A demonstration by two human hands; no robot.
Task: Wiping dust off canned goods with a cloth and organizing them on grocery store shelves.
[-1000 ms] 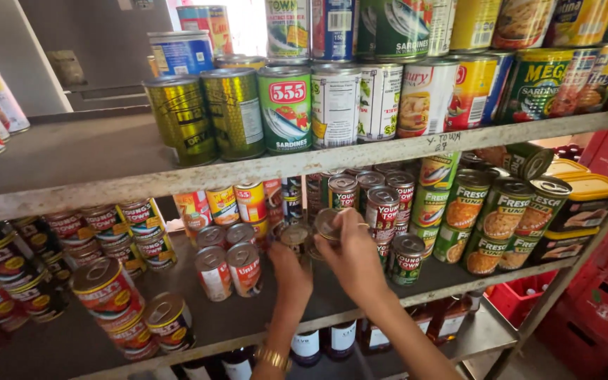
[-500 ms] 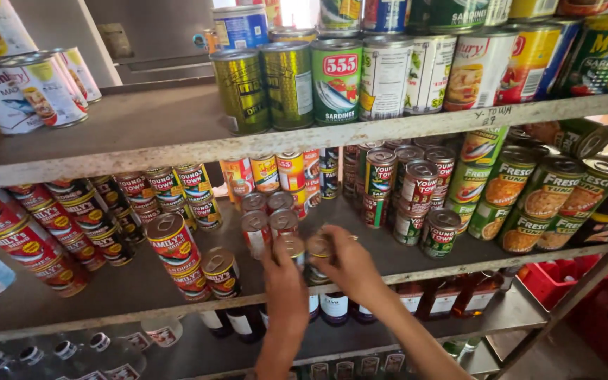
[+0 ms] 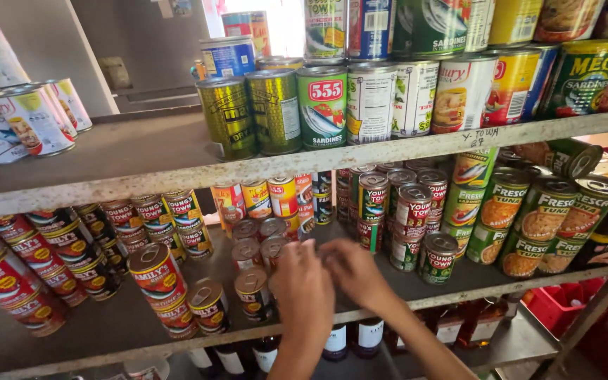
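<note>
On the middle shelf (image 3: 459, 285), the left hand (image 3: 304, 292) and right hand (image 3: 352, 271) close together over something hidden; whether they grip it, I cannot tell. The small cans (image 3: 255, 287) just left look rigid, smooth, fairly heavy: best held around the sides.

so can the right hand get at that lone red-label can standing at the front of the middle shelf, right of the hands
Probably yes: the right hand sits just left of the red-label can, with bare shelf between them and nothing stacked on top.
</note>
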